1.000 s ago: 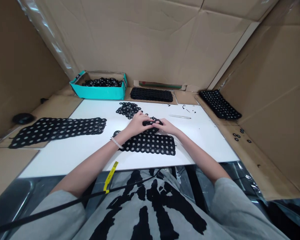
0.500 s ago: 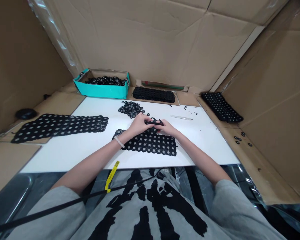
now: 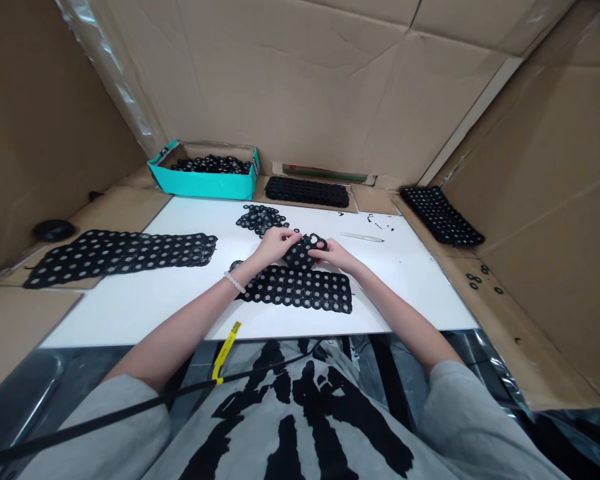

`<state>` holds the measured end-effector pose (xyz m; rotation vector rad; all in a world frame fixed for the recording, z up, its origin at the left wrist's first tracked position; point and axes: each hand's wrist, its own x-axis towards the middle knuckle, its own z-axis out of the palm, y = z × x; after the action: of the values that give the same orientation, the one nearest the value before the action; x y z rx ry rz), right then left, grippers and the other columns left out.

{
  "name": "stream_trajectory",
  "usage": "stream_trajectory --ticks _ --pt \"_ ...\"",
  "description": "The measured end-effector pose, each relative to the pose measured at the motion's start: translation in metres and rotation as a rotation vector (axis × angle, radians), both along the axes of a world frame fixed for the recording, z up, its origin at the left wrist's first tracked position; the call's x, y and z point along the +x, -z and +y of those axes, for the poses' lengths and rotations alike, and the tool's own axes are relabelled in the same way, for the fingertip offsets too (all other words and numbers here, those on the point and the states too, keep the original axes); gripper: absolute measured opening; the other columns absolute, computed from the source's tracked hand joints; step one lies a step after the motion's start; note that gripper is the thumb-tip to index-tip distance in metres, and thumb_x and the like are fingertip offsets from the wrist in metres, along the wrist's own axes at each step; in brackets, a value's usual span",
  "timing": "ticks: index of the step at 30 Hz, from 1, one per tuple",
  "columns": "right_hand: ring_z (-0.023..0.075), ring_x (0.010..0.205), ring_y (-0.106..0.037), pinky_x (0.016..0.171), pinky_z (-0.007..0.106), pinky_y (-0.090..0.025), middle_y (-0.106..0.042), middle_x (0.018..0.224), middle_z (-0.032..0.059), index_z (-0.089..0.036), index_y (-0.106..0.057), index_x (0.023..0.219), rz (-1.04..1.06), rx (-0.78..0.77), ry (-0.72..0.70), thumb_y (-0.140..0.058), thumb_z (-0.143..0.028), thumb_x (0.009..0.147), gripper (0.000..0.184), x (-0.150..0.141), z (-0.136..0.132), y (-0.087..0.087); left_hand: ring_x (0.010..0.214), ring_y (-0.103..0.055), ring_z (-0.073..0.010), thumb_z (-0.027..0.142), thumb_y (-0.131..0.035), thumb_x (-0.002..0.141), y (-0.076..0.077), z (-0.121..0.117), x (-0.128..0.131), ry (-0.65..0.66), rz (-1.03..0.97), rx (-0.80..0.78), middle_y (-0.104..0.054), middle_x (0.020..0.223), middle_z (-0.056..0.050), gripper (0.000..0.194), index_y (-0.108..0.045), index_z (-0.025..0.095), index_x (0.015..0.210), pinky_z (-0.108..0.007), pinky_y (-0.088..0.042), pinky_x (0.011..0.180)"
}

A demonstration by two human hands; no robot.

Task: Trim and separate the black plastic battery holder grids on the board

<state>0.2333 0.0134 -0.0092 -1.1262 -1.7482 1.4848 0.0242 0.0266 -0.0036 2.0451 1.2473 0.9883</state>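
A black sheet of linked rings (image 3: 300,255) is raised above the table, its upper corner folded up. My right hand (image 3: 333,256) grips this sheet at its right edge, thumb on top. My left hand (image 3: 276,245) is closed in a pinch at the sheet's upper left; what sits between those fingertips is too small to make out. Beneath both hands a wider ring mat (image 3: 300,291) lies flat on the white board; I cannot tell whether the raised sheet joins it. Just beyond my left hand is a pile of loose black rings (image 3: 260,219).
A turquoise-sided box (image 3: 205,183) of black rings stands at the back left. Other ring mats lie at left (image 3: 130,252), back (image 3: 307,192) and right (image 3: 443,217). A white pen (image 3: 363,237) rests right of my hands. A black computer mouse (image 3: 54,230) sits far left.
My left hand has drawn back to the left, away from my right hand. More of the raised ring sheet shows between them, while my right hand keeps its grip.
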Motion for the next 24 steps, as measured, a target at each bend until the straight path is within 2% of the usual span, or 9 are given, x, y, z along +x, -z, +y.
stream_trajectory --ticks 4,9,12,16,19,21,24 --pt "0.0123 0.055 -0.054 0.058 0.027 -0.048 -0.057 0.056 -0.0018 -0.016 -0.053 0.061 0.047 -0.018 0.013 -0.075 -0.053 0.064 0.044 -0.004 0.002 0.006 0.073 -0.061 -0.0203 0.040 -0.054 0.086 0.000 0.009 -0.005 -0.121 0.054 0.121 -0.072 0.075 -0.005 0.034 -0.073 0.018 0.068 -0.031 -0.043 0.072" --pt "0.0128 0.057 -0.056 0.059 0.029 -0.051 -0.054 0.055 -0.0029 -0.018 -0.044 0.058 0.062 -0.046 0.036 -0.079 -0.053 0.061 0.049 -0.005 0.002 0.011 0.079 -0.064 -0.0223 0.036 -0.050 0.089 0.003 0.031 -0.032 -0.454 -0.046 0.159 -0.074 0.081 -0.006 0.035 -0.076 0.016 0.077 -0.032 -0.044 0.075" --pt "0.0130 0.056 -0.057 0.059 0.029 -0.053 -0.056 0.055 -0.0030 -0.019 -0.041 0.058 0.070 -0.071 0.072 -0.080 -0.052 0.060 0.051 -0.004 0.003 0.011 0.085 -0.063 -0.0252 0.034 -0.054 0.088 0.008 0.042 -0.050 -0.491 0.051 0.165 -0.075 0.087 -0.007 0.029 -0.078 0.017 0.086 -0.035 -0.044 0.081" --pt "0.0130 0.055 -0.059 0.059 0.029 -0.054 -0.061 0.058 -0.0011 -0.018 -0.044 0.059 0.084 -0.090 0.088 -0.081 -0.051 0.060 0.049 -0.005 0.002 0.010 0.091 -0.059 -0.0284 0.028 -0.061 0.083 0.010 0.042 -0.055 -0.433 0.212 0.151 -0.075 0.091 -0.009 0.030 -0.075 0.017 0.107 -0.040 -0.042 0.087" --pt "0.0131 0.055 -0.059 0.058 0.028 -0.053 -0.063 0.059 0.0000 -0.017 -0.048 0.058 0.069 -0.084 0.096 -0.080 -0.048 0.062 0.044 -0.006 0.001 0.007 0.094 -0.058 -0.0276 0.030 -0.059 0.086 0.001 0.030 -0.043 -0.353 0.213 0.270 -0.073 0.096 -0.010 0.031 -0.072 0.017 0.111 -0.042 -0.040 0.091" --pt "0.0133 0.056 -0.060 0.057 0.026 -0.052 -0.063 0.059 0.0002 -0.016 -0.051 0.059 0.046 -0.061 0.102 -0.078 -0.046 0.065 0.040 -0.007 0.000 0.006 0.095 -0.058 -0.0255 0.036 -0.058 0.088 -0.008 0.018 -0.032 -0.188 0.181 0.338 -0.073 0.098 -0.008 0.028 -0.073 0.019 0.106 -0.041 -0.040 0.092" --pt "0.0133 0.056 -0.059 0.056 0.025 -0.050 -0.061 0.059 -0.0009 -0.015 -0.058 0.065 0.024 0.005 0.075 -0.074 -0.044 0.071 0.033 -0.007 0.001 0.006 0.094 -0.057 -0.0239 0.044 -0.064 0.086 -0.015 0.002 -0.016 0.143 0.197 0.338 -0.073 0.098 -0.006 0.027 -0.074 0.021 0.098 -0.039 -0.042 0.089"
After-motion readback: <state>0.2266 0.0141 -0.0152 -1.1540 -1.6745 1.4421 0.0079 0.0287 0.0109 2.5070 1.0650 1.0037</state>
